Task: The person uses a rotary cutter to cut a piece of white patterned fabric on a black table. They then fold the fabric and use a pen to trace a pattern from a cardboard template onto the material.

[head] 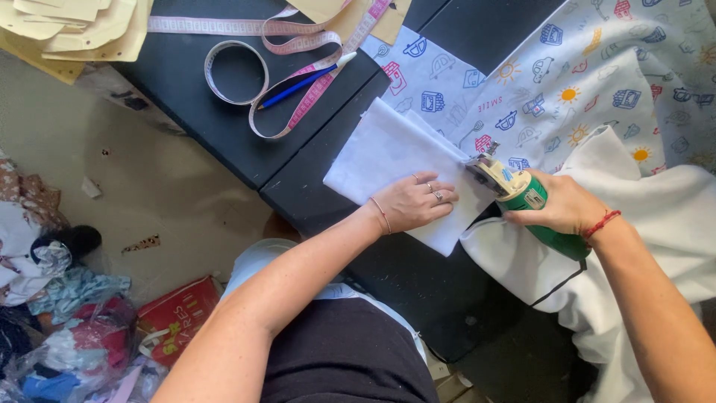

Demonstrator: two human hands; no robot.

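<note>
Closest to me, my two forearms reach up from the bottom of the view over the black table [224, 127]. My left hand [414, 201] lies flat, fingers spread and closed on nothing, pressing down a folded white cloth [388, 153] that sits near the middle of the view. My right hand [559, 205], at about three o'clock from the left one, is wrapped tightly around a green electric cutter [533, 209]; its metal head touches the cloth's right edge, just beside my left fingertips.

As I judge it, the cut is only starting: the blade sits at the cloth's edge and I can see no slit running into the white piece, so nearly all of its length looks uncut. More white fabric [641, 239] is heaped at four o'clock under my right arm, and a printed fabric [567, 82] with little cars and suns lies spread at one o'clock.

At eleven o'clock a pink measuring tape [298, 82] loops around a blue pen [306, 80], with cardboard patterns [82, 30] beyond at the far left corner.
</note>
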